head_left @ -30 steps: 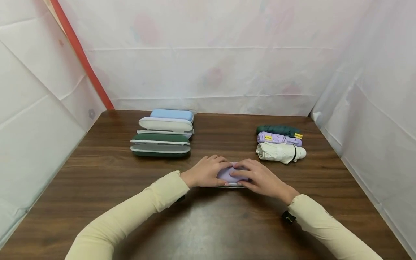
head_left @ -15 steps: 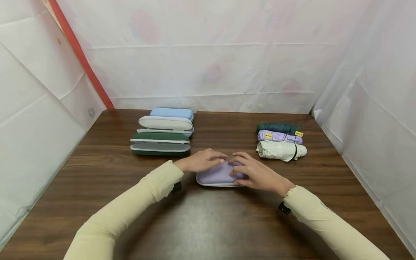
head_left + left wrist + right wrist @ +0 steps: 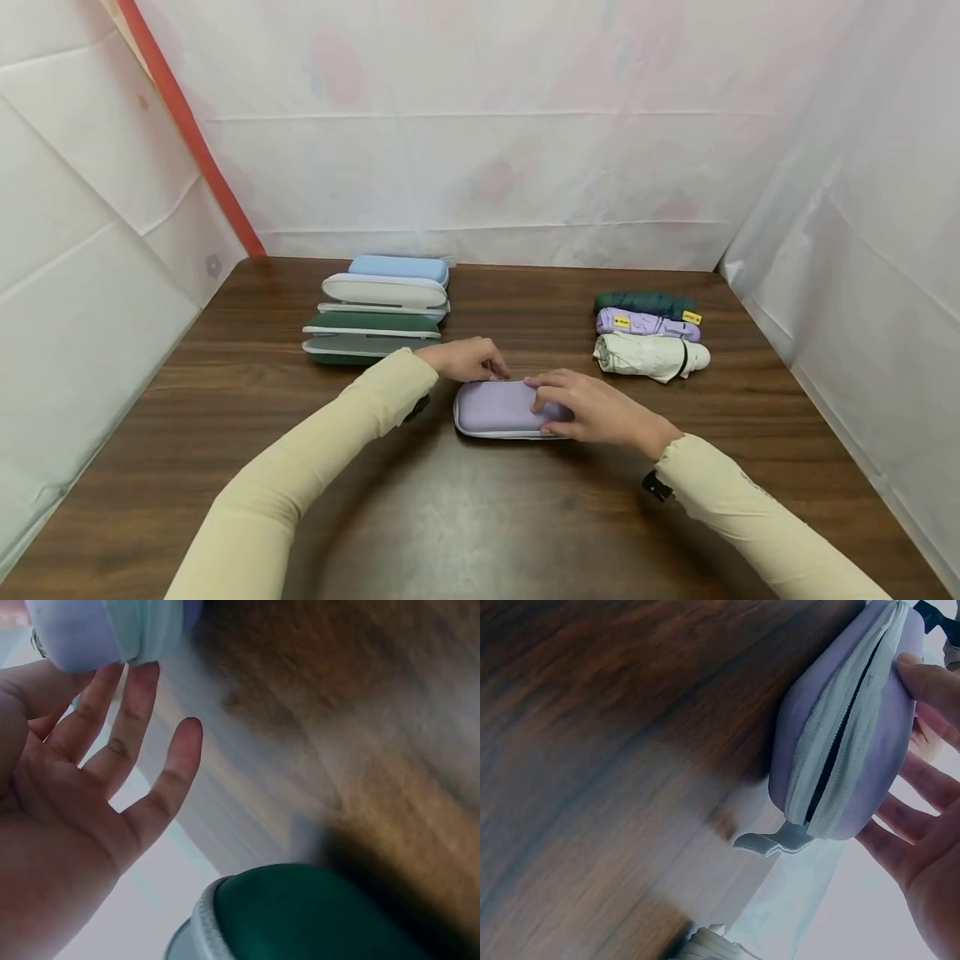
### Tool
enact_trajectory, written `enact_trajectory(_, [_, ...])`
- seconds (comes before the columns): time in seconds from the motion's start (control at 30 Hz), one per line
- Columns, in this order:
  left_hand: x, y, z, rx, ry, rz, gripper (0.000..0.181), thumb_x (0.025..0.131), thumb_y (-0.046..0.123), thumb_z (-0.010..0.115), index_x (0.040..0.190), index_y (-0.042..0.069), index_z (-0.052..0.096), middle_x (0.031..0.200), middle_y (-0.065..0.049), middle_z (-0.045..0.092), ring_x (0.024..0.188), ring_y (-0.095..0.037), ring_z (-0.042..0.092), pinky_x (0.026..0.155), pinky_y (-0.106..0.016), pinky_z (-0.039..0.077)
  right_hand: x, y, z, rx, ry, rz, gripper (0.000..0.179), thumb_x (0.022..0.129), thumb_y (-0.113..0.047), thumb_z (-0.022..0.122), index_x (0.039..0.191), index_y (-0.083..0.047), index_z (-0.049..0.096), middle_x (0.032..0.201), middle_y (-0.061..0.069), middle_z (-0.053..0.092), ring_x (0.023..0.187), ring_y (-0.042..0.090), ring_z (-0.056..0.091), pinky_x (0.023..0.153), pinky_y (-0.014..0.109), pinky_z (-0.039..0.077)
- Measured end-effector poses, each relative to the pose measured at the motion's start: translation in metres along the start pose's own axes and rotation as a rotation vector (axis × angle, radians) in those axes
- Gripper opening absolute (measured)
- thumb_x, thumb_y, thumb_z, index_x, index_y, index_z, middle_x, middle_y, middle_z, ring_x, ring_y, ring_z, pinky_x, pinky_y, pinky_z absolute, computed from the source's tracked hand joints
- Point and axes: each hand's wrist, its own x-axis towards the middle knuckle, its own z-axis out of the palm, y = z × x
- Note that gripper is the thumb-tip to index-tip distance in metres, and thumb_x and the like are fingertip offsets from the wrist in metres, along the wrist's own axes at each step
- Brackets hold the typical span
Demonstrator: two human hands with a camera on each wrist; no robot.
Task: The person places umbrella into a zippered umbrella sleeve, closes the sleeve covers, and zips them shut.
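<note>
A lilac zip case point(image 3: 495, 408) lies on the table with its lid down. At its right end the two pale zipper edges stand slightly apart, beside a grey fabric tab point(image 3: 769, 841). My right hand point(image 3: 596, 406) grips this end, thumb at the near edge and fingers over the top. My left hand point(image 3: 468, 360) is at the far edge, fingertips bent down close to the zipper; I cannot tell whether they pinch the zipper pull. In the left wrist view its other fingers point(image 3: 172, 761) stretch out beside the case.
Left of the hands, an open green case point(image 3: 360, 323), a pale-lined open case point(image 3: 382, 290) and a light blue case point(image 3: 397, 267) stand in a row. Folded umbrellas lie at the right: dark green point(image 3: 645, 302), lilac point(image 3: 648, 324) and white point(image 3: 652, 355). White sheets hang around the table.
My left hand has left the lid's top and moved back to the far edge, fingers now bent downward. My right hand stays on the case's right end.
</note>
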Motion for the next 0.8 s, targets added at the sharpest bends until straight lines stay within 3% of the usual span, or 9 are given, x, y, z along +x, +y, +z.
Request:
enact_trajectory(0.2, [0.001, 0.006, 0.002, 0.27, 0.021, -0.077, 0.018, 0.095, 0.007, 0.057, 0.1, 0.011, 0.074, 0.098, 0.0, 0.068, 0.091, -0.014, 0.06, 0.079, -0.032, 0.048, 0.001, 0.0, 0.0, -0.023, -0.016, -0.001, 0.036, 0.088, -0.029, 0.071, 0.121, -0.018, 0.062, 0.134, 0.011, 0.052, 0.122, 0.025, 0.048, 0.096, 0.043, 0.042])
enact_trajectory(0.37, [-0.001, 0.008, 0.004, 0.406, 0.046, -0.096, 0.016, 0.096, 0.015, 0.056, 0.091, 0.015, 0.071, 0.087, 0.004, 0.063, 0.08, -0.01, 0.056, 0.072, -0.033, 0.048, -0.001, 0.0, 0.003, -0.068, -0.028, -0.013, 0.045, 0.089, -0.032, 0.068, 0.132, -0.022, 0.059, 0.137, 0.019, 0.048, 0.124, 0.032, 0.045, 0.098, 0.05, 0.037])
enact_trajectory(0.57, [-0.007, 0.006, 0.004, 0.495, 0.063, -0.051, 0.017, 0.097, 0.016, 0.055, 0.085, 0.015, 0.067, 0.083, 0.003, 0.06, 0.075, -0.01, 0.053, 0.068, -0.031, 0.046, -0.003, 0.002, 0.006, -0.061, -0.043, 0.002, 0.045, 0.09, -0.033, 0.067, 0.133, -0.025, 0.058, 0.138, 0.021, 0.048, 0.124, 0.033, 0.045, 0.098, 0.05, 0.038])
enact_trajectory(0.8, [-0.024, -0.001, 0.007, 0.668, 0.164, 0.047, 0.015, 0.096, 0.015, 0.058, 0.086, 0.014, 0.069, 0.086, 0.002, 0.064, 0.082, -0.015, 0.06, 0.069, -0.033, 0.048, -0.004, 0.004, 0.003, -0.031, -0.06, 0.024, 0.045, 0.09, -0.032, 0.066, 0.134, -0.023, 0.058, 0.137, 0.02, 0.048, 0.124, 0.032, 0.046, 0.096, 0.049, 0.041])
